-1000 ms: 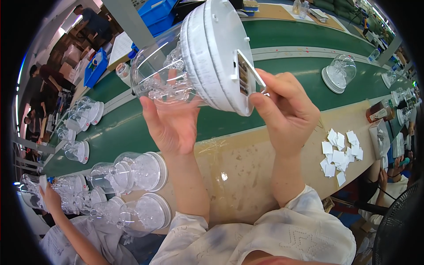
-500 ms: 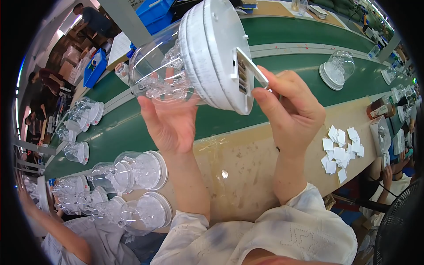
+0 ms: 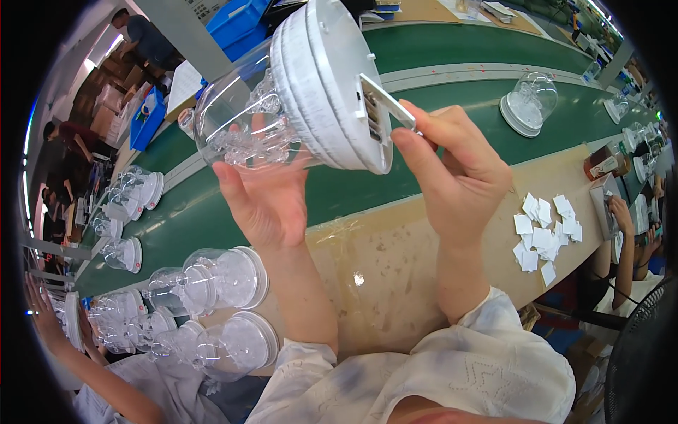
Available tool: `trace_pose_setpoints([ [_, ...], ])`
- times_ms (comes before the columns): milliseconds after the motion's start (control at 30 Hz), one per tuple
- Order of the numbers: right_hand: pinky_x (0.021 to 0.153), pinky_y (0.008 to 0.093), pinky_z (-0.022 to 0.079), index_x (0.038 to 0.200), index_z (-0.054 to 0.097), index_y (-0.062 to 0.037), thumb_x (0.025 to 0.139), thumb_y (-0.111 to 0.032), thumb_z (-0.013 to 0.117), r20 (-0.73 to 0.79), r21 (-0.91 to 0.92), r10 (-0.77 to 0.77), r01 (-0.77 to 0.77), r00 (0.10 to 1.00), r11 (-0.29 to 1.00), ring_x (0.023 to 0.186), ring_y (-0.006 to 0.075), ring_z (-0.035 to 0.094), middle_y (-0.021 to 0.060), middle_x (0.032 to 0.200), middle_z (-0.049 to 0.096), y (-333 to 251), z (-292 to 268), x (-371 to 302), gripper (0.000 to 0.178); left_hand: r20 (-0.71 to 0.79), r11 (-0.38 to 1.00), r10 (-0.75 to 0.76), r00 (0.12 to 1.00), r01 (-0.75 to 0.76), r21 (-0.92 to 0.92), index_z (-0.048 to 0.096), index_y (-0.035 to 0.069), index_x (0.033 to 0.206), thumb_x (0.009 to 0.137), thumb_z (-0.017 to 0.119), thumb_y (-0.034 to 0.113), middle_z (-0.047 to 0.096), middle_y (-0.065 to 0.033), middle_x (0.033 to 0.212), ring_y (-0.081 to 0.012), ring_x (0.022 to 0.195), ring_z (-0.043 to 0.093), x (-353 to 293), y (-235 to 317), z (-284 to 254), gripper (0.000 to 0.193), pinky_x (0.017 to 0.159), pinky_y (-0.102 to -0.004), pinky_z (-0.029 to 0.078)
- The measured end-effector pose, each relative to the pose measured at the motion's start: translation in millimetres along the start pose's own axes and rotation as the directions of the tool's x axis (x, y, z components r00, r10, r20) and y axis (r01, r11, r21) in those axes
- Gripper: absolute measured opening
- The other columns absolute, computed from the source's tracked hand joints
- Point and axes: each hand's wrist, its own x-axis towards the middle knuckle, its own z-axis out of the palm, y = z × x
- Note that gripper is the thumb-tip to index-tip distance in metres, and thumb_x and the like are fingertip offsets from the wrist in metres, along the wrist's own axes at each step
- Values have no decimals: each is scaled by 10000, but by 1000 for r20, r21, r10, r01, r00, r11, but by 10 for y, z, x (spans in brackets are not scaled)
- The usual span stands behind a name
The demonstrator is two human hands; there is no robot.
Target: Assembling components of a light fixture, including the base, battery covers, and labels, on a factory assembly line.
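**A:** What have I got on the head view right now?

**B:** I'm looking down at both hands raised over the bench. The left hand (image 3: 265, 201) is cupped under a clear dome lamp (image 3: 282, 99), fingers curled up against the transparent dome, so it's grasping the lamp from below. The lamp lies tilted on its side, its white round base (image 3: 328, 78) turned toward the right hand.

**A:** And the right?

**B:** The right hand (image 3: 459, 177) sits just right of that base, thumb and forefinger pinched on a small white label (image 3: 387, 102). The label touches the base at one end and sticks out toward the fingertips at the other. So it's closed on the label.

**A:** What's around the hands?

**B:** Below both wrists I see the tan worktop (image 3: 395, 261). Beyond the hands runs a green conveyor belt (image 3: 452, 42). To the right of the right hand, well apart, lies a loose heap of white label slips (image 3: 544, 233). Up and right of it, on the belt, another dome lamp stands upright (image 3: 528, 104).

**A:** Left side?

**B:** Down and left of the left forearm, a cluster of finished dome lamps (image 3: 212, 283) lies on its side, touching one another. Further left, another person's hand (image 3: 42, 311) reaches in near more lamps.
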Motion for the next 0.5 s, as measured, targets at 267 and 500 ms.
trace_pose_setpoints([
  [267,561,224,397,991,739,-8,711,64,772,-37,-19,-10,9,999,1000,638,103,513,25,711,624,-15,3,3,290,-5,1000,15,1000,-15,-19,391,182,1402,862,675,484,350,-119,1472,-355,1337,366,-24,16,9,681,1091,-621,288],
  [500,561,229,396,987,741,-18,713,58,771,-37,-28,-20,19,999,999,628,103,500,21,705,623,21,21,-3,287,-6,999,29,1000,-30,-11,372,172,1412,857,687,470,354,-129,1452,-379,1337,357,-32,19,-6,704,1090,-630,286],
])
